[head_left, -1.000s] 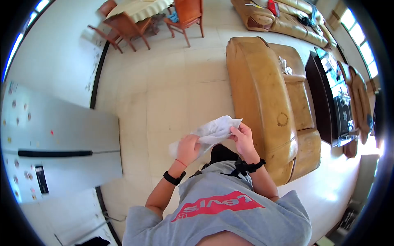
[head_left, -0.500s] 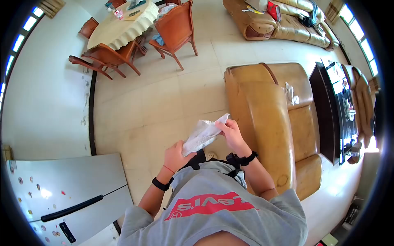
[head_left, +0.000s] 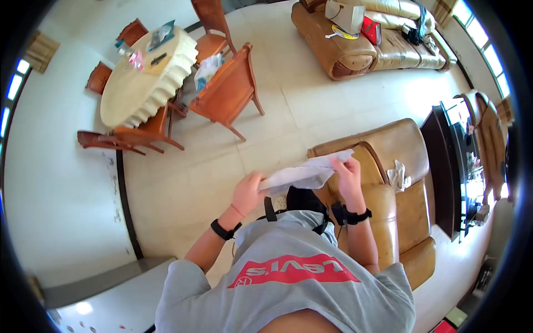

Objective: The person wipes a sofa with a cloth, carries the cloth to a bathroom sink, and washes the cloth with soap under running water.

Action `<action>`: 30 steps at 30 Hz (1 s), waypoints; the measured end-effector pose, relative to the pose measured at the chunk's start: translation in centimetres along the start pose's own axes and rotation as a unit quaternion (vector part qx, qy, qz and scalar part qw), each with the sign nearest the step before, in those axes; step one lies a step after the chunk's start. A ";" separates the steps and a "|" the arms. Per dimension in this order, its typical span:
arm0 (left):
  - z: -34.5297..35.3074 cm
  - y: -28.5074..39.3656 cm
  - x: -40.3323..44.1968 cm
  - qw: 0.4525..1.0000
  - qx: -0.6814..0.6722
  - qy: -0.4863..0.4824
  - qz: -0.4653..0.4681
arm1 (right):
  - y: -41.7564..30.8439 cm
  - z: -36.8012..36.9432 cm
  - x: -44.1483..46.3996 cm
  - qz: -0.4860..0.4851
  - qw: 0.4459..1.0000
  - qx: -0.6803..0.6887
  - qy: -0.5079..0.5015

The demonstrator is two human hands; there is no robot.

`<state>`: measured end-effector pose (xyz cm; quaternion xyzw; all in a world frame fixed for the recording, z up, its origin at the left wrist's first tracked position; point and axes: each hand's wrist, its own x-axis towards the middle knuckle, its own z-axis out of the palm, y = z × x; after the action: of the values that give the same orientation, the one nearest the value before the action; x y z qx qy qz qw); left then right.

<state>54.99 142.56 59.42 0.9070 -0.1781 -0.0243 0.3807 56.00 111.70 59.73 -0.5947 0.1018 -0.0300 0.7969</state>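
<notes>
A whitish cloth [head_left: 305,172] stretches between my two hands in front of my body, its lower edge hanging a little slack. My left hand [head_left: 248,193] grips its left end, fingers closed round the edge. At the other end, my right hand [head_left: 348,175] pinches a corner, and a tip of cloth sticks up above the fingers. Black bands circle both wrists. Below the cloth, part of my dark trousers and one foot show. The brown leather sofa [head_left: 377,205] lies just beyond my right hand.
A round table [head_left: 119,102] with a pale cloth stands at the far left, with wooden chairs [head_left: 227,91] around it. Another leather sofa [head_left: 327,50] holds bags at the back. A dark glossy low table [head_left: 441,161] is on the right. The fridge [head_left: 111,305] is at lower left.
My hands have moved apart and the cloth is now pulled out wider and more level. The view has shifted, so the dining table and chairs appear lower and the fridge has mostly left the picture.
</notes>
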 end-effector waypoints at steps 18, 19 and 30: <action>-4.6 -7.8 56.0 0.987 0.019 -0.141 0.078 | -10.0 0.9 51.2 -0.082 0.977 -0.163 0.110; -4.9 -8.1 58.6 0.989 -0.007 -0.126 0.071 | -10.8 1.9 54.6 -0.081 0.982 -0.144 0.095; -5.8 -14.8 85.0 0.995 -0.068 -0.073 0.018 | -14.9 3.3 88.5 -0.087 0.953 -0.286 0.053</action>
<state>140.01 127.05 60.98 0.8716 -0.2201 -0.0955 0.4275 144.30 95.54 63.63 -0.8019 0.0957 -0.1003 0.5811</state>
